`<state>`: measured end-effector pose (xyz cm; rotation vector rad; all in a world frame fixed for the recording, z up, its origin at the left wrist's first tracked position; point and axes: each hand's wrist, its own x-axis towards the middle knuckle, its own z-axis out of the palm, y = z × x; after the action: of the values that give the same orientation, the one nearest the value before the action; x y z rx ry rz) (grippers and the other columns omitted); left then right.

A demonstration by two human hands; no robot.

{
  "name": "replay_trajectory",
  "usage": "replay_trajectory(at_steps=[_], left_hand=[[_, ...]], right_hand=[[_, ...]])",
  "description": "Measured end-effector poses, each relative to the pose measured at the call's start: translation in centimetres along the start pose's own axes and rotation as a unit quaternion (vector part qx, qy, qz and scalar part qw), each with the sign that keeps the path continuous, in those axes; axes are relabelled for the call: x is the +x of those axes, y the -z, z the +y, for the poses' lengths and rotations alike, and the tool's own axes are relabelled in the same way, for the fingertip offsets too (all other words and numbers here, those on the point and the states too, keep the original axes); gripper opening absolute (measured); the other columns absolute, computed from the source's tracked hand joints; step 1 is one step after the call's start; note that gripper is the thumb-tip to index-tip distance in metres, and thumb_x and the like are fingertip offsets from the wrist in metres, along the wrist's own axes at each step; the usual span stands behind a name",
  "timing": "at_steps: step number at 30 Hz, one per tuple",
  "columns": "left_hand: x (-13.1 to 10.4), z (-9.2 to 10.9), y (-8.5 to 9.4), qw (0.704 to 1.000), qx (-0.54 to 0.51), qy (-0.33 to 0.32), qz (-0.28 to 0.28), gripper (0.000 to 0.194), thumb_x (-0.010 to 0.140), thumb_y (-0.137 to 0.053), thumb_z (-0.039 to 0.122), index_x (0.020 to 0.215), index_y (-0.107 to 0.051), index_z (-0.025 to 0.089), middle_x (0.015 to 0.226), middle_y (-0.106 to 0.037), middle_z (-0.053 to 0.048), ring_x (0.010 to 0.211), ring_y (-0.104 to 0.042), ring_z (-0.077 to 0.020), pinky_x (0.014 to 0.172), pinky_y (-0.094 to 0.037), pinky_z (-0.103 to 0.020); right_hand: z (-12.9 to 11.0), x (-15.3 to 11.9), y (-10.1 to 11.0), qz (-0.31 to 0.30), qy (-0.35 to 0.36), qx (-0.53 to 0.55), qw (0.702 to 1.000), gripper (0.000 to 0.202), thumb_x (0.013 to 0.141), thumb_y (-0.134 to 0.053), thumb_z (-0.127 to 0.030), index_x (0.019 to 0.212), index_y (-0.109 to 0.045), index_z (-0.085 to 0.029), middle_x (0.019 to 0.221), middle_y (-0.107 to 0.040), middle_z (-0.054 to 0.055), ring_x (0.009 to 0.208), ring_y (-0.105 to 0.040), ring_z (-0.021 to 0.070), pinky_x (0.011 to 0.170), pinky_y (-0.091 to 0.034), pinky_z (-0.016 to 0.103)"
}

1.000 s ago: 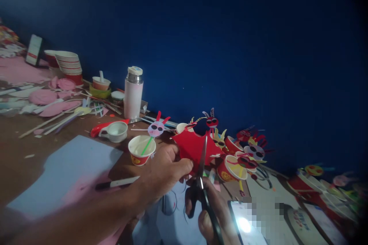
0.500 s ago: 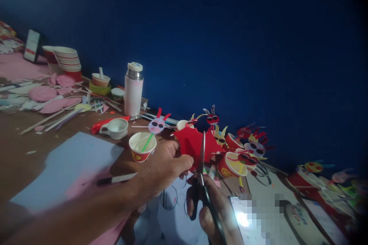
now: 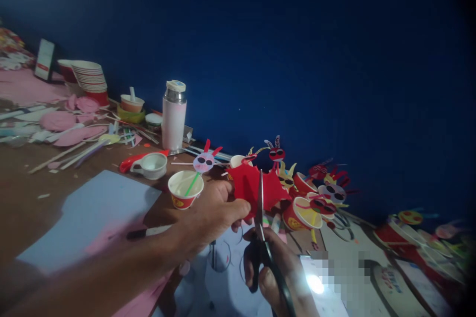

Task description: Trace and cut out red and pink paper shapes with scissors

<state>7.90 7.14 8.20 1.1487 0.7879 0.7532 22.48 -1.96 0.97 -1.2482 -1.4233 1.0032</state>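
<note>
at far left, a phone (image 3: 44, 59) propped upright, then red-and-white paper cups (image 3: 89, 81) nested in a leaning stack. next, a small cup (image 3: 131, 105) with a pale stick inside, set in a yellowish bowl (image 3: 132, 117). scattered in front, smooth pink cutouts (image 3: 59, 121) with rounded outlines. farther along, a pale flask (image 3: 174, 124) with a shiny metal neck, and near it a white handled cup (image 3: 153, 172). then a paper cup (image 3: 180, 203) with a green straw (image 3: 192, 184) in it, topped by a round lilac face (image 3: 203, 162) (red-eared). lying behind the left wrist, one end hidden, a marker (image 3: 148, 232). pinched between thumb and fingers of the left hand (image 3: 217, 203): a red sheet (image 3: 247, 188), scalloped and pointed, held up and blocking part of the cups beyond. across the sheet, steel scissors (image 3: 261, 208), black handles gripped in the right hand (image 3: 288, 267), fingers curled. at right, more cups (image 3: 293, 220) with paper faces, then a glaring screen (image 3: 323, 294).
</note>
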Motion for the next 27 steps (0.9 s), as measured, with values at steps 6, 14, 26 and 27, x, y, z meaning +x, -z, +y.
replay_trajectory(at_steps=[6, 14, 26, 27], left_hand=[[0.2, 0.3, 0.2, 0.999, -0.022, 0.014, -0.033, 0.004, 0.061, -0.052, 0.014, 0.062, -0.056, 0.014, 0.045, -0.054, 0.004, 0.033, -0.036, -0.0029, 0.032, -0.020, -0.015], [0.7, 0.1, 1.0, 0.997, -0.030, 0.014, -0.069, 0.008, 0.061, -0.052, 0.011, 0.066, -0.058, 0.015, 0.050, -0.057, 0.004, 0.041, -0.046, -0.0045, 0.040, -0.036, -0.015], [0.7, 0.1, 1.4, 0.996, -0.016, 0.037, -0.079, 0.009, 0.063, -0.056, 0.014, 0.072, -0.059, 0.015, 0.050, -0.056, 0.004, 0.040, -0.046, -0.0056, 0.037, -0.034, -0.015], [0.7, 0.0, 1.4, 0.996, -0.017, 0.035, -0.080, 0.008, 0.065, -0.056, 0.015, 0.073, -0.059, 0.015, 0.050, -0.057, 0.004, 0.039, -0.046, -0.0056, 0.038, -0.034, -0.015]], right_hand=[[-0.9, 0.1, -0.1, -0.002, 0.005, -0.011, 1.000, 0.057, 0.073, -0.052, -0.071, 0.098, -0.056, -0.019, 0.061, -0.057, 0.001, 0.048, -0.052, 0.0129, 0.044, -0.042, 0.022], [-1.6, -0.1, -0.2, -0.005, 0.009, -0.029, 1.000, 0.053, 0.077, -0.051, -0.067, 0.102, -0.054, -0.020, 0.064, -0.057, 0.001, 0.052, -0.053, 0.0139, 0.047, -0.043, 0.023], [-1.7, -0.6, -0.1, 0.017, -0.010, -0.050, 0.999, 0.052, 0.077, -0.053, -0.064, 0.103, -0.057, -0.019, 0.067, -0.059, 0.004, 0.060, -0.058, 0.0173, 0.047, -0.045, 0.023], [-1.7, -0.6, -0.1, 0.021, -0.008, -0.049, 0.999, 0.052, 0.076, -0.054, -0.064, 0.102, -0.058, -0.019, 0.067, -0.059, 0.004, 0.060, -0.058, 0.0175, 0.048, -0.046, 0.024]])
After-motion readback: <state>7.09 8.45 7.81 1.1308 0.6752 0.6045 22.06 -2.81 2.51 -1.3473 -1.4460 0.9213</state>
